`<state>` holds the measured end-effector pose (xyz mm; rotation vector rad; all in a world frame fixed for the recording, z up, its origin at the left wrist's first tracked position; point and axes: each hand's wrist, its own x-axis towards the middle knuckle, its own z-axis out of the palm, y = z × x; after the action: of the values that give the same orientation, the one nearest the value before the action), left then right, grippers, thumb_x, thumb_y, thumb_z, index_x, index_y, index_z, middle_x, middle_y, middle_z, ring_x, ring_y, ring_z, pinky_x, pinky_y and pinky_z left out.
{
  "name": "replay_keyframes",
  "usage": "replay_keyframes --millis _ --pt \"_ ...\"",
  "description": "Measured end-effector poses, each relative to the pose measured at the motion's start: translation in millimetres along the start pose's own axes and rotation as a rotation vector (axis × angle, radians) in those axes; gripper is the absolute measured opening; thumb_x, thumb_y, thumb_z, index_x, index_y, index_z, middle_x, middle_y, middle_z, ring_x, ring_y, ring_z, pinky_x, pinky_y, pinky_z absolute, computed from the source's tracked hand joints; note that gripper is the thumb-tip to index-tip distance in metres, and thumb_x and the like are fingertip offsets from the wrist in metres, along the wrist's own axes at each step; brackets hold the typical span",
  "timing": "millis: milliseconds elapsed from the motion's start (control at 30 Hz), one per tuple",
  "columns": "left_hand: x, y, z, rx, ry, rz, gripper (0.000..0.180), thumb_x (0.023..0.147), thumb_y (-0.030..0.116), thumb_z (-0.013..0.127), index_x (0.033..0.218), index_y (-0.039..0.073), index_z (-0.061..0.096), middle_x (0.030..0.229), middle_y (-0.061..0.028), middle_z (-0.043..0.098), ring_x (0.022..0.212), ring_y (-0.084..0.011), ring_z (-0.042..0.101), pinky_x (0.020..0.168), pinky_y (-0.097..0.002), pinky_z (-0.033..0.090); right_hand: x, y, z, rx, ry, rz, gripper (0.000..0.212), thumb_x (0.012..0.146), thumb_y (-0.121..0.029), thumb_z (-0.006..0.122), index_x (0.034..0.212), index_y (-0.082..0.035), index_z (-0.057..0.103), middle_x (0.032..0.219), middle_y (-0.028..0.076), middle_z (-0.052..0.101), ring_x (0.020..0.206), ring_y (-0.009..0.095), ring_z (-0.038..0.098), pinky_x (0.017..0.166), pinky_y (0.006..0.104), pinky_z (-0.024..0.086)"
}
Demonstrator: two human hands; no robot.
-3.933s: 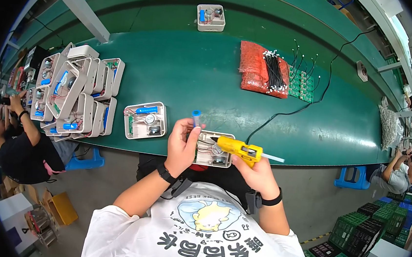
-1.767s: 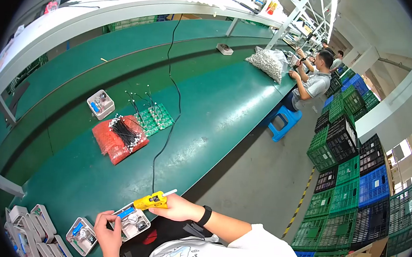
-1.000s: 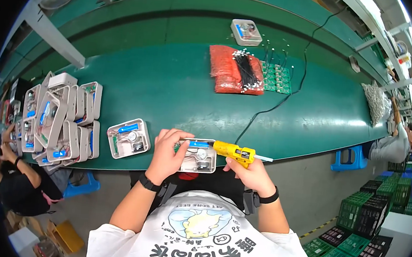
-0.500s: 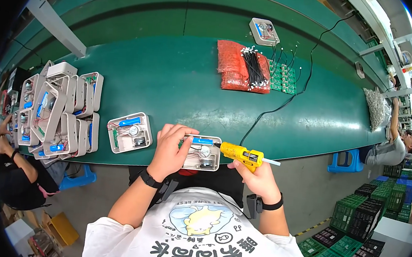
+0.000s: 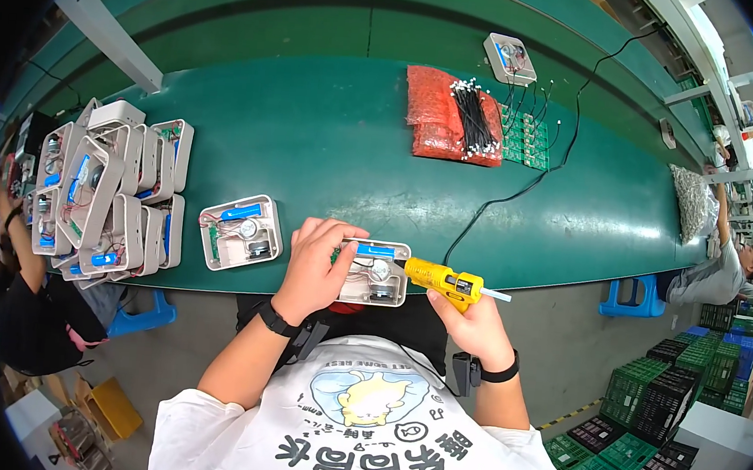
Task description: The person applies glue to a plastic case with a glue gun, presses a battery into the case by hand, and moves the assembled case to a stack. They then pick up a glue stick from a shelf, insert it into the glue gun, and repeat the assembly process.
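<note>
My left hand (image 5: 319, 261) grips the left side of an off-white plastic housing (image 5: 386, 299) at the table's near edge. Inside the housing are a blue cylindrical battery (image 5: 376, 252), a round white part (image 5: 380, 272), a dark round part and thin wires. In my right hand (image 5: 473, 324) is a yellow glue gun (image 5: 444, 282), a whitish glue stick (image 5: 497, 295) poking out of its back. Its dark nozzle is at the housing's right side, near the battery's end; whether it touches is too small to tell. A second housing (image 5: 240, 233) with similar parts lies left of my left hand.
A pile of filled housings (image 5: 113, 194) stands at the left. Farther back lie red bubble wrap (image 5: 429, 112), black cables (image 5: 471, 122), green circuit boards (image 5: 528, 141) and another housing (image 5: 510, 60). A black cord (image 5: 524, 190) crosses the green table (image 5: 313, 140). Co-workers sit at both sides.
The view has shifted slightly. The glue gun's nozzle has drawn back a little toward the housing's right edge. My left hand keeps its grip. The left co-worker's hands have risen.
</note>
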<state>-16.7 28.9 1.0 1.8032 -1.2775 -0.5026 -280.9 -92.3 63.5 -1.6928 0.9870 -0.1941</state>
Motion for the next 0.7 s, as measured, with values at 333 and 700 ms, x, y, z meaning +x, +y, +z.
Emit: replay_keyframes --millis 333,700 --pt "-1.5 -1.1 -6.6 -0.004 -0.028 0.053 0.038 0.094 0.004 0.059 0.127 0.012 0.075 0.122 -0.0049 0.073 0.117 -0.0294 0.060 0.102 -0.0430 0.042 16.2 -14.5 21.0 -0.011 -0.073 -0.217 0.029 0.108 -0.016 0.073 0.131 0.002 0.074 0.099 0.010 0.081 0.087 0.020 0.077 0.080 0.0339 0.060" --pt "-5.2 -4.7 -8.4 -0.021 -0.054 0.048 0.053 0.082 -0.002 0.055 0.131 0.009 0.073 0.129 -0.0083 0.071 0.120 -0.0319 0.059 0.108 -0.0437 0.041 21.0 -21.4 32.2 -0.021 -0.097 -0.157 0.030 0.108 -0.016 0.072 0.132 0.002 0.073 0.112 0.014 0.082 0.093 0.025 0.078 0.083 0.0362 0.061"
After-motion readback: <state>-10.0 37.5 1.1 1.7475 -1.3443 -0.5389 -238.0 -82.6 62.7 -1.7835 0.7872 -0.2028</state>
